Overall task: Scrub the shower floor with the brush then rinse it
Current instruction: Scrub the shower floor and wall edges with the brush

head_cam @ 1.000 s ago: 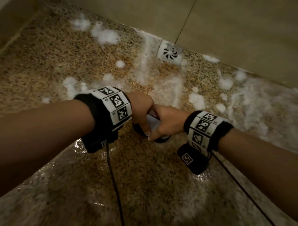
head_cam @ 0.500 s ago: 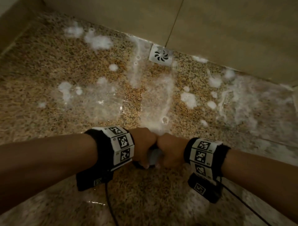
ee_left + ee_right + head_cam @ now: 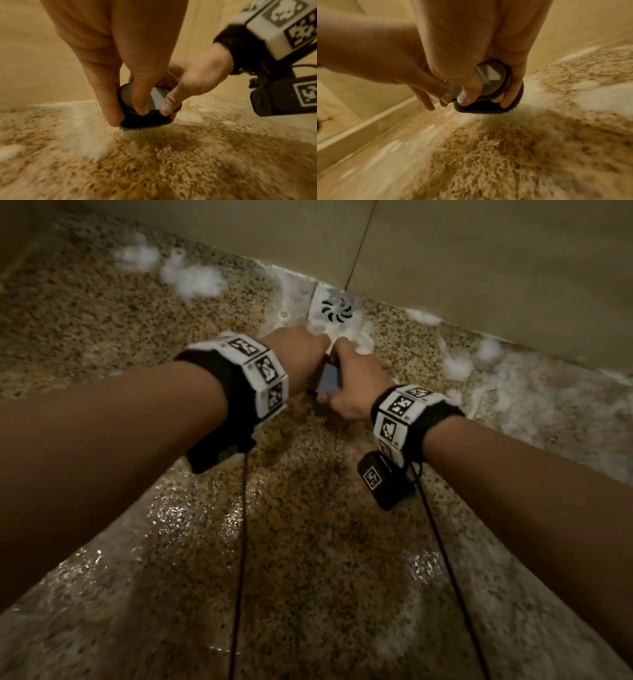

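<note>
Both my hands, left [image 3: 301,350] and right [image 3: 352,385], clamp the scrub brush [image 3: 145,108] for extra downward pressure by the floor drain [image 3: 336,309].

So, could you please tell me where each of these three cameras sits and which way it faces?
Head: worn on the head, looking forward and down at the shower floor and drain; both forearms show.
Left wrist: looks along the left hand at the brush; the right hand also shows.
Right wrist: looks along the right hand at the brush; left fingers show.
Shared: all three views show both hands holding the brush.
</note>
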`<action>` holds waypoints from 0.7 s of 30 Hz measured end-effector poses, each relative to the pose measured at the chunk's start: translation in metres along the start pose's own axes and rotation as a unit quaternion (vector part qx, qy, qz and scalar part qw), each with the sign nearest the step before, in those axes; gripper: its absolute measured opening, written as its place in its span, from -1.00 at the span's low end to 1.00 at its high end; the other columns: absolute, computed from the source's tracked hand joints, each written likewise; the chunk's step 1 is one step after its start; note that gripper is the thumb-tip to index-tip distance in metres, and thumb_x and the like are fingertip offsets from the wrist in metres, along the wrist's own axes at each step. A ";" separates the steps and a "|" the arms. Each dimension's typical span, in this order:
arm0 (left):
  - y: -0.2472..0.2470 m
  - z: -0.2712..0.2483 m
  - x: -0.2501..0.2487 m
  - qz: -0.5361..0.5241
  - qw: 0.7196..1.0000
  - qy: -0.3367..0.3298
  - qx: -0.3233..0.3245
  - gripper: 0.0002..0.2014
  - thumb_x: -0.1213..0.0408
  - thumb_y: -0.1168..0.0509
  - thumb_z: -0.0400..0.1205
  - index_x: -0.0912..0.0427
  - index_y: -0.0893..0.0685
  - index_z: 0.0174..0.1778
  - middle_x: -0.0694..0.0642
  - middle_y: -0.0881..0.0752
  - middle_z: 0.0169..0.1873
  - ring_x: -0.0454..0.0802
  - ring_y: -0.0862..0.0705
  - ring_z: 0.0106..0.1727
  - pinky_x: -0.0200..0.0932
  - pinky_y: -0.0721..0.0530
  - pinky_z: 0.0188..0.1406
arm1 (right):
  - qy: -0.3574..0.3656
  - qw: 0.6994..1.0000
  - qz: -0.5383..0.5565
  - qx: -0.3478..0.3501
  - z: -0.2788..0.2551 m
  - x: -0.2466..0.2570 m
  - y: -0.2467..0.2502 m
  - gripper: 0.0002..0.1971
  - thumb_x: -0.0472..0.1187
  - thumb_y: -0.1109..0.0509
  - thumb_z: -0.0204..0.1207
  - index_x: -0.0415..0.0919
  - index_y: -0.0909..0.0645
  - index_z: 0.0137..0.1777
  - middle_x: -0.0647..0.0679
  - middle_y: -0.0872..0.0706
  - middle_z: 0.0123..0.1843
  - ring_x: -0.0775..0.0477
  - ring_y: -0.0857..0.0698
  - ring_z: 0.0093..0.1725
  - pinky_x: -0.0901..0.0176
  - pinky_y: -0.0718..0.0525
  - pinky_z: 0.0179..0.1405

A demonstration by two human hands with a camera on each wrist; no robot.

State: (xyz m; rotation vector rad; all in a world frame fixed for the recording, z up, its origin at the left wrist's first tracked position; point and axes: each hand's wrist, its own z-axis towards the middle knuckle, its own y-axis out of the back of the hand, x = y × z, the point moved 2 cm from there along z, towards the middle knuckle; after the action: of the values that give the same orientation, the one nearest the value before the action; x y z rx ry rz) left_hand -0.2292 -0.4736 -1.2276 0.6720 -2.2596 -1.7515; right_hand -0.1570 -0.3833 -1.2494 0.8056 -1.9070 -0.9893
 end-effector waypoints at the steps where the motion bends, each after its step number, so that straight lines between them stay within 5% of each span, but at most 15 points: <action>1: -0.001 -0.003 0.001 -0.008 1.000 0.008 -0.003 -0.65 0.23 -0.29 0.63 0.35 -0.49 0.26 0.38 -0.62 0.06 0.31 -0.62 -0.01 -0.04 -0.38 -0.25 | 0.006 1.000 -0.003 0.008 -0.001 -0.001 -0.002 -0.47 -0.11 -0.55 0.45 -0.18 -0.30 0.24 -0.11 -0.52 -0.05 -0.15 -0.57 -0.12 0.11 -0.46 -0.25; 4: -0.018 -0.014 0.000 -0.026 0.998 0.004 0.057 -0.59 0.18 -0.36 0.59 0.31 -0.46 0.26 0.34 -0.63 0.02 0.19 -0.56 -0.13 -0.01 -0.45 -0.24 | 0.014 0.997 -0.020 0.069 -0.009 -0.003 -0.013 -0.42 -0.04 -0.58 0.42 -0.16 -0.32 0.27 -0.06 -0.54 -0.06 -0.11 -0.58 -0.15 0.13 -0.45 -0.29; 8: -0.027 -0.027 -0.001 -0.041 0.994 0.001 0.099 -0.42 0.02 -0.47 0.48 0.26 -0.46 0.29 0.29 -0.64 0.05 0.21 -0.61 0.04 -0.03 -0.50 -0.18 | 0.005 0.993 0.016 0.114 -0.019 -0.004 -0.025 -0.46 0.05 -0.60 0.37 -0.07 -0.31 0.11 0.03 -0.52 -0.14 0.05 -0.55 -0.23 0.17 -0.41 -0.43; 13: -0.028 -0.043 -0.013 -0.093 0.984 -0.011 0.153 -0.44 -0.06 -0.50 0.44 0.23 -0.60 0.22 0.21 -0.70 0.05 0.07 -0.61 -0.11 -0.14 -0.48 -0.35 | -0.010 0.981 0.008 0.194 -0.041 -0.007 -0.022 -0.46 0.08 -0.64 0.31 -0.04 -0.41 0.11 0.03 -0.60 -0.04 0.02 -0.62 -0.13 0.12 -0.58 -0.28; 18: -0.046 -0.058 -0.031 -0.119 0.964 -0.039 0.234 -0.49 0.02 -0.57 0.38 0.11 -0.67 0.20 0.11 -0.75 0.05 0.01 -0.67 -0.08 -0.18 -0.55 -0.19 | -0.002 0.969 0.001 0.246 -0.073 -0.003 -0.045 -0.36 0.08 -0.66 0.29 -0.02 -0.47 0.31 0.02 -0.66 0.10 0.00 -0.66 -0.02 0.13 -0.65 -0.10; 21: -0.049 -0.068 -0.042 -0.119 0.954 -0.063 0.269 -0.54 -0.02 -0.58 0.35 0.07 -0.69 0.10 0.01 -0.72 -0.08 -0.08 -0.60 -0.20 -0.29 -0.49 -0.39 | -0.012 0.967 0.046 0.251 -0.097 -0.008 -0.054 -0.41 0.03 -0.67 0.30 -0.06 -0.52 0.27 -0.02 -0.70 0.09 -0.05 -0.68 0.01 0.05 -0.70 -0.03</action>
State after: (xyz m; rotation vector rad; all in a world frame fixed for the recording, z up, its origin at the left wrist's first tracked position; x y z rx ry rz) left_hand -0.1527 -0.5218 -1.2512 0.9904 -2.8820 -1.2829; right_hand -0.0602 -0.4350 -1.2646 0.9765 -2.2302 -0.4586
